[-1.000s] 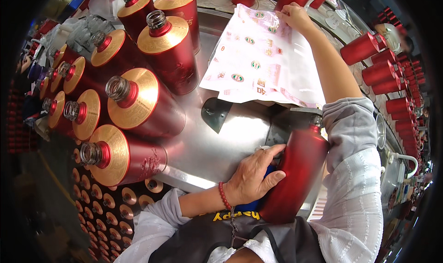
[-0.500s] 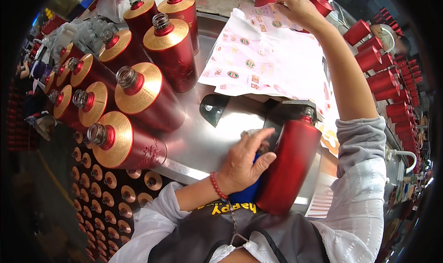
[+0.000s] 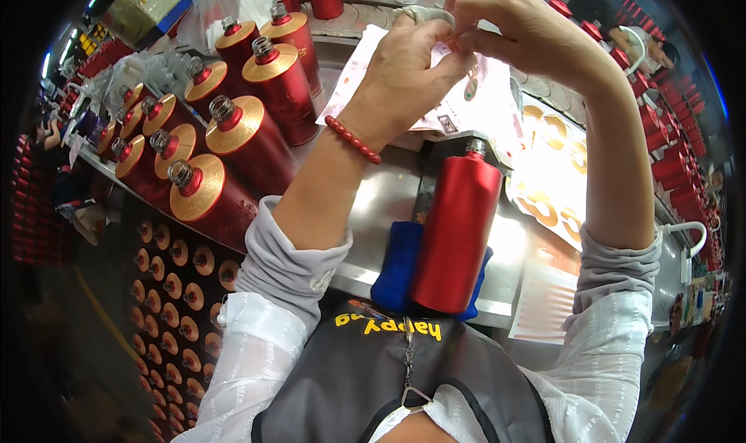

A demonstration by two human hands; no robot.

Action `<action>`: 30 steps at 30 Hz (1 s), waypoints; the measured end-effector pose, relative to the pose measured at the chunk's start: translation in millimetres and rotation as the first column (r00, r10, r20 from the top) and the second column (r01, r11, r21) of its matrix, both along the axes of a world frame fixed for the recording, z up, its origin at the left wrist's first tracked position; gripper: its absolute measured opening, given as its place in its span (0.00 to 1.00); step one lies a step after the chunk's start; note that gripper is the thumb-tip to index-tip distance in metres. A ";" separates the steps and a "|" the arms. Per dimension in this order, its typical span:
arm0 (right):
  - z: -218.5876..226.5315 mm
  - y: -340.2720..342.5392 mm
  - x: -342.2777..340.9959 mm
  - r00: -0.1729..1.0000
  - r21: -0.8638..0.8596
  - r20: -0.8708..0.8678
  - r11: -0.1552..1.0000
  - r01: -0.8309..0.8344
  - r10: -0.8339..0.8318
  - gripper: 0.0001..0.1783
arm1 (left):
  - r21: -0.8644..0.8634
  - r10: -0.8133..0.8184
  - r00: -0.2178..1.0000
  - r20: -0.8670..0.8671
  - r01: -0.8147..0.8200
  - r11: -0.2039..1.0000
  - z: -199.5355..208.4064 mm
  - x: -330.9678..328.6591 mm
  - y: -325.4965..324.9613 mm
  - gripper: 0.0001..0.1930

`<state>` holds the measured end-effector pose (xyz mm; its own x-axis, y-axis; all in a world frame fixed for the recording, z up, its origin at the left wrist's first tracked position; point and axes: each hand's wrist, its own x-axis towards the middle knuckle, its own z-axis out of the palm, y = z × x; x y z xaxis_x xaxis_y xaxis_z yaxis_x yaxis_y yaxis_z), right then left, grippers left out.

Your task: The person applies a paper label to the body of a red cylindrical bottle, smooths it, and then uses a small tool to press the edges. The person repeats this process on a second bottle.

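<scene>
Factory workshop, from where I stand: steel bench (image 3: 381, 202) crowded with matching red bottles (image 3: 264, 151), dozens of gold-topped bottles (image 3: 204, 260) packed in rows below. More bottles (image 3: 673, 171) line the right side; the worker wears a dark apron (image 3: 458, 381).

One blue cloth (image 3: 391, 268) has one plain bottle (image 3: 458, 225) over it. Left of the cloth are about a dozen gold-topped bottles (image 3: 196, 188); to its lower left, dozens more gold tops (image 3: 171, 312), too small to count. Right: one gold-patterned sheet (image 3: 550, 167), one striped sheet (image 3: 542, 307). Beyond: two hands (image 3: 400, 81), one bracelet (image 3: 352, 140).
</scene>
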<state>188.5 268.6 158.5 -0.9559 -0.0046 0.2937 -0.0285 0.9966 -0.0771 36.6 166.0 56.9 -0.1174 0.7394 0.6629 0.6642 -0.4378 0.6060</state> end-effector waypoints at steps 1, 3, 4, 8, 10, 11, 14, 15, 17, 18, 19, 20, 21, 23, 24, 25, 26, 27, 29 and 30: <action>-6.6 16.0 13.9 0.999 0.117 -0.044 0.993 0.010 -0.005 0.14 | -0.018 -0.061 0.998 -0.021 0.060 0.998 4.6 3.3 -0.6 0.15; -17.7 18.5 34.1 0.997 -0.114 -0.060 0.993 0.040 -0.047 0.17 | 0.015 -0.168 0.986 -0.005 0.168 0.986 2.3 6.8 -0.6 0.10; -24.8 20.7 43.6 0.996 -0.228 -0.064 0.972 0.052 -0.068 0.19 | 0.009 -0.192 0.981 0.000 0.192 0.981 3.3 8.0 -1.7 0.09; -67.3 30.9 79.3 0.983 -0.765 -0.005 0.634 0.114 -0.184 0.41 | -0.041 -0.272 0.962 0.006 0.272 0.962 12.2 7.5 -9.8 0.07; -84.1 31.1 82.1 0.994 -0.874 -0.001 0.484 0.053 -0.111 0.41 | -0.173 -0.292 0.951 0.106 0.306 0.936 16.9 9.1 -19.6 0.06; -92.3 31.1 81.6 0.996 -0.896 0.020 0.441 0.058 -0.090 0.40 | -0.163 -0.339 0.923 0.180 0.368 0.915 17.0 11.0 -21.6 0.06; -108.4 27.6 75.2 0.995 -0.961 0.096 0.260 0.093 -0.002 0.39 | -0.108 -0.458 0.804 0.380 0.530 0.841 15.0 14.6 -24.7 0.06; -111.1 24.6 72.8 0.997 -0.969 0.076 0.236 0.069 0.018 0.40 | -0.085 -0.487 0.761 0.429 0.571 0.817 14.5 14.5 -25.8 0.06; -131.1 29.4 70.0 0.998 -0.994 -0.020 0.110 -0.026 0.056 0.38 | -0.080 -0.505 0.747 0.431 0.589 0.804 10.9 12.6 -25.9 0.07; -135.6 32.2 71.0 0.996 -0.995 -0.054 0.075 -0.059 0.070 0.37 | -0.069 -0.533 0.731 0.425 0.613 0.787 11.6 11.4 -25.5 0.08; -129.2 22.4 70.0 0.993 -0.995 -0.095 0.008 -0.096 0.070 0.28 | -0.118 -0.484 0.795 0.365 0.555 0.823 10.2 8.4 -26.2 0.08; -129.7 20.9 69.5 0.990 -0.991 -0.128 0.030 -0.130 0.061 0.25 | -0.163 -0.431 0.851 0.300 0.491 0.855 9.2 4.5 -27.0 0.08; -130.6 20.5 68.6 0.986 -0.985 -0.161 0.052 -0.164 0.052 0.21 | -0.204 -0.376 0.898 0.230 0.422 0.884 9.0 1.9 -27.7 0.08; -126.0 11.3 68.8 0.981 -0.981 -0.192 0.022 -0.191 -0.031 0.10 | -0.173 -0.322 0.911 0.259 0.371 0.912 9.2 4.1 -31.7 0.07; -123.9 7.9 69.3 0.978 -0.980 -0.197 0.033 -0.195 -0.072 0.10 | -0.158 -0.294 0.916 0.274 0.345 0.925 8.8 5.3 -32.6 0.07; -121.4 5.2 71.0 0.973 -0.980 -0.200 0.046 -0.196 -0.115 0.10 | -0.071 -0.262 0.952 0.158 0.276 0.959 7.3 6.3 -31.2 0.07; -119.4 4.1 72.1 0.966 -0.979 -0.203 0.060 -0.196 -0.159 0.10 | 0.024 -0.214 0.976 0.044 0.213 0.977 5.2 7.0 -29.2 0.07; -117.6 4.4 72.9 0.967 -0.976 -0.201 0.117 -0.184 -0.154 0.10 | 0.126 -0.151 0.986 -0.065 0.158 0.979 3.6 7.7 -27.9 0.06; -113.2 -2.3 73.5 0.950 -0.950 -0.233 0.256 -0.177 -0.207 0.11 | 0.155 -0.060 0.992 -0.108 0.077 0.985 2.5 11.1 -30.1 0.06; -110.1 -7.4 74.9 0.940 -0.931 -0.252 0.325 -0.169 -0.232 0.12 | 0.171 -0.015 0.992 -0.128 0.037 0.985 1.2 13.0 -31.7 0.05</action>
